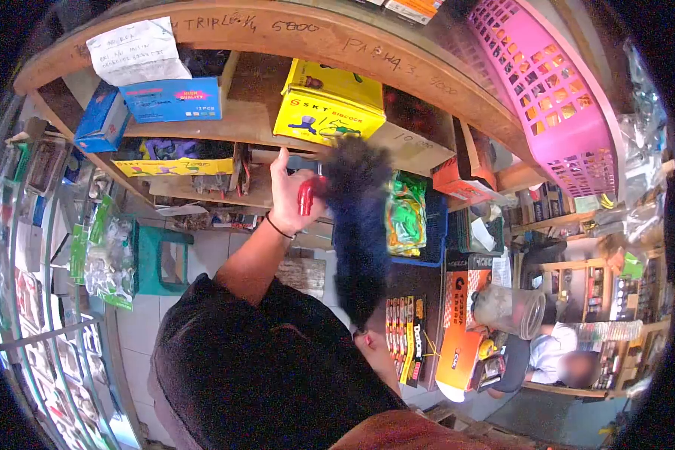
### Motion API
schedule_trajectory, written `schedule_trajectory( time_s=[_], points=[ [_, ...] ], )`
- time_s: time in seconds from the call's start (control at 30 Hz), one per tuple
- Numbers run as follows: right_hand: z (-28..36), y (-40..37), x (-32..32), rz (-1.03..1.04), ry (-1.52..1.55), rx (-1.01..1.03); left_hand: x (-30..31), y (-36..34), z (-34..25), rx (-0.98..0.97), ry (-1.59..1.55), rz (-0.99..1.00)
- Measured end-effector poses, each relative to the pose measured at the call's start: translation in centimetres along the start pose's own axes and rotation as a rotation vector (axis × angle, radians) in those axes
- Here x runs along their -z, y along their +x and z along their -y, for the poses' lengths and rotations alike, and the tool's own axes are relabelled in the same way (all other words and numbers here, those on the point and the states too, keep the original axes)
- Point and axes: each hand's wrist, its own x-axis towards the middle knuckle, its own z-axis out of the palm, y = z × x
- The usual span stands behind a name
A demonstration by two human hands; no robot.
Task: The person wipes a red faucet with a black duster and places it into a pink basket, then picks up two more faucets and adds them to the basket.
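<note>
My left hand (pixel 295 193) reaches up toward the shelf, palm partly facing me and thumb pointing up, with a dark band around the wrist. Its fingers are closed round the red handle (pixel 305 198) of a duster. The duster's dark blue-black fluffy head (pixel 358 225) hangs to the right, smeared by motion. Its upper end overlaps the front edge of a yellow bibcock box (pixel 326 112). My right hand does not show.
A wooden shelf (pixel 307 34) crosses the top, holding blue boxes (pixel 172 101) at left. A pink basket (pixel 551 90) hangs over the right. Green packets (pixel 406 217) lie in a blue tray. A teal stool (pixel 161 259) stands left; another person (pixel 551 352) is at far right.
</note>
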Motion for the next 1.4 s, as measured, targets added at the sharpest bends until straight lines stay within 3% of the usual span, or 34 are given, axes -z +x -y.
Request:
schedule_trajectory(
  time_s=[0.03,0.07,0.1,0.13,0.2,0.27,0.33,0.37,0.47,0.5,0.53,0.6,0.67,0.7,0.73,0.8,0.83,0.87,0.93,1.0,1.03,1.1,1.13,1.2,1.27,1.3,1.33,1.4],
  points=[
    [0.6,-0.3,0.1,0.023,-0.169,0.124,0.0,0.1,0.0,0.0,0.214,-0.002],
    [0.6,-0.2,0.2,0.023,-0.172,0.125,0.1,0.2,-0.1,-0.004,0.427,-0.003],
    [0.5,-0.1,0.4,0.023,-0.194,0.147,0.1,0.6,-0.2,0.034,0.432,0.119],
    [0.4,-0.1,0.6,0.024,-0.217,0.165,0.1,0.7,0.1,0.028,0.43,0.12],
    [0.5,-0.1,0.3,-0.032,-0.105,0.071,-0.3,0.7,0.5,-0.258,0.402,-0.229],
    [-0.9,0.2,0.3,-0.097,0.015,-0.018,-2.3,0.2,1.4,-0.175,0.446,-0.262],
    [-3.7,0.9,0.3,0.036,-0.175,0.126,-1.4,0.5,1.4,-0.142,0.197,-0.152],
    [-4.2,0.9,0.5,0.037,-0.176,0.127,0.0,0.5,0.3,0.079,0.296,0.181],
    [-1.8,0.6,0.3,-0.029,-0.283,0.221,-0.2,0.3,0.3,-0.022,0.424,0.106],
    [-1.2,0.5,0.2,-0.063,-0.088,0.113,-1.6,0.5,1.1,-0.226,0.351,-0.224],
    [-0.5,0.4,0.0,-0.098,0.107,0.005,-0.1,-0.2,0.6,-0.017,-0.037,0.186],
    [-0.4,0.3,-0.3,-0.085,-0.055,0.083,2.6,-0.5,-0.6,-0.011,0.059,0.138],
    [-2.5,0.5,-0.4,0.012,-0.117,0.161,-1.5,0.1,1.4,-0.115,0.507,0.024],
    [-2.5,0.6,-0.2,0.014,-0.121,0.162,-0.6,0.7,1.1,-0.241,0.36,-0.192],
    [-2.6,0.6,0.1,-0.031,-0.029,0.105,0.0,0.4,0.7,-0.246,0.358,-0.193],
    [-3.0,0.4,0.2,-0.078,0.068,0.04,0.1,-0.4,0.1,-0.014,-0.174,0.224],
    [-3.1,0.4,0.2,-0.099,-0.055,0.066,-0.8,-0.4,1.0,-0.114,0.116,-0.258],
    [-3.1,0.6,0.2,-0.119,-0.181,0.096,-0.9,-0.3,1.4,-0.112,0.118,-0.257],
    [-1.2,0.2,-0.4,-0.043,-0.13,0.103,-1.0,-0.5,1.5,-0.098,0.465,-0.09],
    [-1.6,0.4,-0.2,0.011,-0.256,0.295,-0.2,-0.1,0.7,-0.015,0.438,0.085],
    [-1.7,0.2,-0.1,0.018,-0.257,0.289,0.1,-0.5,0.9,-0.087,0.426,-0.022],
    [-2.0,0.1,-0.1,-0.026,0.122,0.014,-1.2,-0.8,1.1,-0.162,0.232,-0.227],
    [-2.3,0.2,-0.2,-0.027,0.127,0.013,0.3,-1.2,0.0,0.014,0.122,0.267],
    [-2.6,0.3,-0.5,0.008,0.029,0.121,0.9,-1.3,0.5,-0.266,0.411,-0.449],
    [-2.2,0.1,-0.5,0.02,-0.007,0.12,0.6,-1.3,0.1,-0.048,0.588,0.1],
    [-1.8,0.0,-0.4,0.035,-0.043,0.118,0.1,-0.3,-0.6,0.071,0.573,0.257],
    [-1.6,-0.1,-0.4,0.052,-0.078,0.116,-0.2,-0.6,0.0,0.067,0.573,0.255],
    [-1.8,0.0,-0.4,0.034,0.013,0.049,-1.3,-1.4,1.6,-0.255,0.425,-0.216]
  ],
)
